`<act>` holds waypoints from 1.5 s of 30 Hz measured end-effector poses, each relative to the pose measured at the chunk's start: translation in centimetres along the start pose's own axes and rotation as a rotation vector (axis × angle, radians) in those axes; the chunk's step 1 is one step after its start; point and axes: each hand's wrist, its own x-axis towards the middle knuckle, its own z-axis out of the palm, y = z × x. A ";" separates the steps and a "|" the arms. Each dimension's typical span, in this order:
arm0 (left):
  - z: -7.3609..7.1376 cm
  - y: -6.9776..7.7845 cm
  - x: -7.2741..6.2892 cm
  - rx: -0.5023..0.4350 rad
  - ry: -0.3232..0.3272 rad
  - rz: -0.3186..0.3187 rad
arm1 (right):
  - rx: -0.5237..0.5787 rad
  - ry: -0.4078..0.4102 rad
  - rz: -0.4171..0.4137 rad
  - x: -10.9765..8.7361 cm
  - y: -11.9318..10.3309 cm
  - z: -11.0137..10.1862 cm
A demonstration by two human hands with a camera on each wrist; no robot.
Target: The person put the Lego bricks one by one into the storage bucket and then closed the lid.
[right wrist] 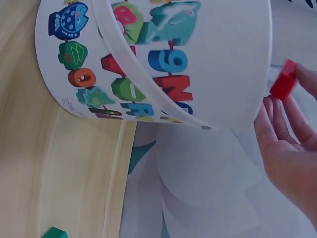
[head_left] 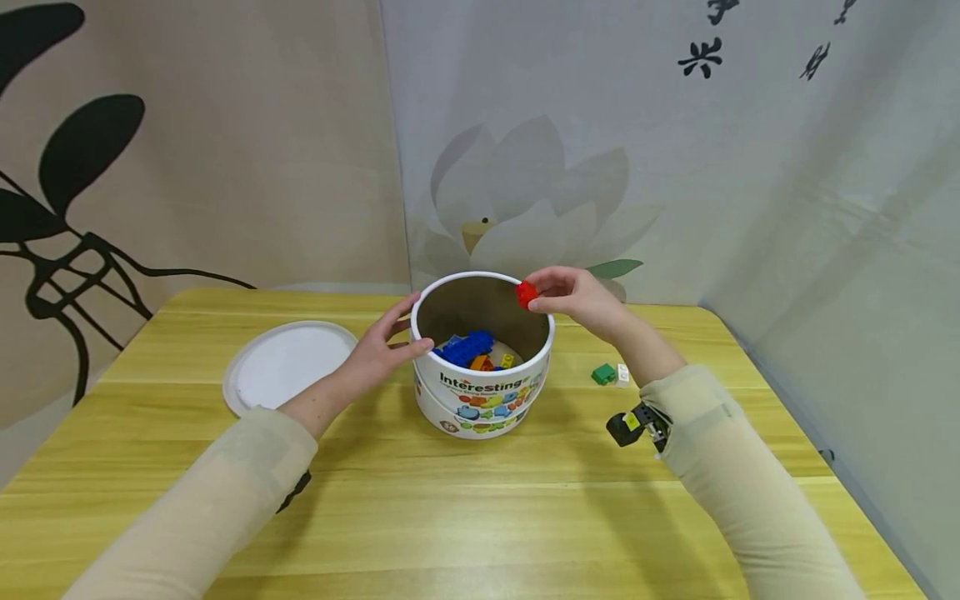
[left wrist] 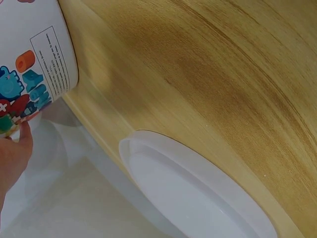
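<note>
1. Pinching a small red plastic block [head_left: 527, 295] with the right hand [head_left: 579, 302], just beside the right rim of a white, cylindrical bucket [head_left: 482, 408] printed with colourful shapes.
2. Touching the bucket's left side with the left hand [head_left: 381, 343], thumb and fingers spread apart.

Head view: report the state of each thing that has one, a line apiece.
Bucket: upright, lidless, pieces inside
Lid: off, lying on the table
Red block: pinched, held near the bucket's rim
Green block: lying on the table
White block: lying beside the green block
Left hand: touching the bucket
Right hand: pinching the red block
</note>
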 end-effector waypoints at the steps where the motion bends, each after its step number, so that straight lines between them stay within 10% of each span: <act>1: 0.0 0.0 0.0 -0.002 0.000 0.000 | 0.001 0.003 0.003 0.0 0.0 0.1; 14: 0.2 0.1 0.0 -0.006 0.003 -0.016 | 0.016 0.116 0.020 -1.6 3.2 -2.8; 27: 0.4 0.1 0.0 -0.011 0.007 -0.015 | -0.024 0.053 0.204 -4.6 11.8 -5.5; 45: 0.4 0.3 0.0 -0.011 0.008 -0.027 | -0.116 -0.019 0.296 -6.5 16.5 -6.2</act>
